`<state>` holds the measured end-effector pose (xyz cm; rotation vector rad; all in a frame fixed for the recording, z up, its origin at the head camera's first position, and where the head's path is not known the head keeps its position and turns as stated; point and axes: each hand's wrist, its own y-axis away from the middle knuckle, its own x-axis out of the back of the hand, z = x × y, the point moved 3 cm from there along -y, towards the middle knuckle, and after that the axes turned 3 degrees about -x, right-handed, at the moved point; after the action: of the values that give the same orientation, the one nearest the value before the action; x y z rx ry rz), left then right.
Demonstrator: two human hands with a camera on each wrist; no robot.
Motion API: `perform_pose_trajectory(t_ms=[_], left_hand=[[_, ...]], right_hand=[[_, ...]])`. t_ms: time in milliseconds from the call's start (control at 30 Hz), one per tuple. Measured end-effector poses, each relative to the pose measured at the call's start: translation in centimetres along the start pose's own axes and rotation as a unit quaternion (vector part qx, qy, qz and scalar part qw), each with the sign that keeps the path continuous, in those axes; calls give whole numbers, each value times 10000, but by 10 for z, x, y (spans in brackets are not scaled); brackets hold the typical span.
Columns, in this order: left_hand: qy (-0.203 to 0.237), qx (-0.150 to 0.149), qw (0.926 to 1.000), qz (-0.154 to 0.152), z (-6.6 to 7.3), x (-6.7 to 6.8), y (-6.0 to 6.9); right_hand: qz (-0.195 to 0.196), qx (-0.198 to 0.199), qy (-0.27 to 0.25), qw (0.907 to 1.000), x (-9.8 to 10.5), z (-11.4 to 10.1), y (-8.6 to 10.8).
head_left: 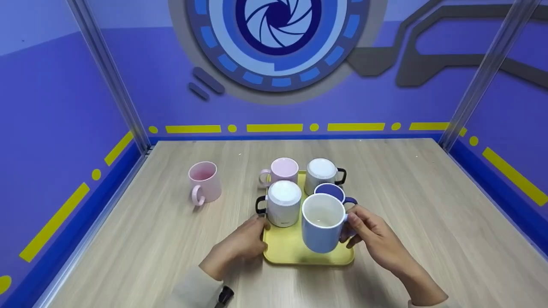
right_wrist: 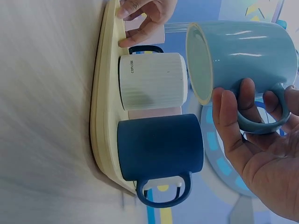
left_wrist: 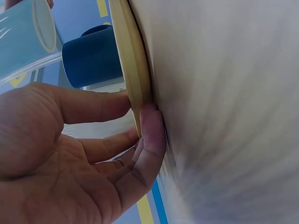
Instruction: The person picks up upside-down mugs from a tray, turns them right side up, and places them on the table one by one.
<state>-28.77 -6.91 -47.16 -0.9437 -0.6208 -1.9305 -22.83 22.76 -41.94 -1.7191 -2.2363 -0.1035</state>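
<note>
My right hand holds a light blue mug by its handle. The mug is upright and raised above the front right of a yellow tray; its base shows in the right wrist view. With thumb on top and fingers beneath, my left hand pinches the tray's rim at the front left. On the tray stand a dark blue mug, a pink mug and two white mugs with black handles, a nearer one and a farther one. Both white mugs have their closed bases up.
Off the tray, a second pink mug stands mouth up on the wooden table, left of the tray. Blue panels with yellow markings enclose the table at the back and both sides. Metal posts rise at the back corners.
</note>
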Motion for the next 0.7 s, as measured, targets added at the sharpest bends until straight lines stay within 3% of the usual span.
perform_pose_trajectory(t_ms=[267, 700], left_hand=[[133, -174, 9997, 56, -2, 1, 3], [405, 4, 9991, -125, -1, 1, 3]], right_hand=[[255, -152, 55, 9995, 13, -1, -1], [1155, -389, 196, 9924, 48, -12, -1]])
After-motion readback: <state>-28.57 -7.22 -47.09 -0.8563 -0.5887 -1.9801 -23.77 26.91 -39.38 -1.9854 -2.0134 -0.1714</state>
